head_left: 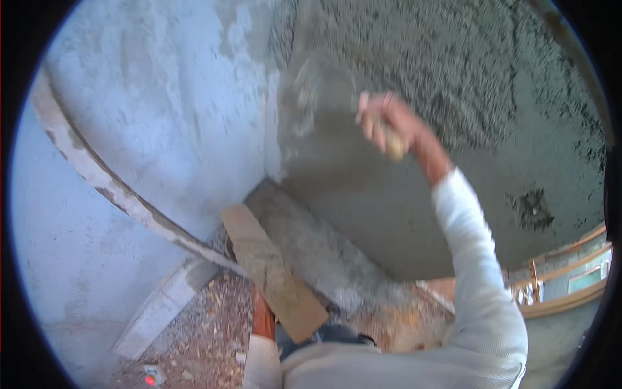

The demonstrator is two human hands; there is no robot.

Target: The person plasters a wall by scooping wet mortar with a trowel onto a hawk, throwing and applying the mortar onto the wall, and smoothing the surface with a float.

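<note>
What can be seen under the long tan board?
The left wrist goes beneath the tan board. The left hand is covered, so its fingers cannot be seen. A grey ledge shows beside it.

- From your right hand [385, 126], you have room along the grey plastered wall [369, 201] toward three o'clock.
- White wall [181, 110] blocks nine; board [272, 272], seven.

Left fingers hidden behind tan board [273, 272], tool [394, 146] blurred at far end
</note>
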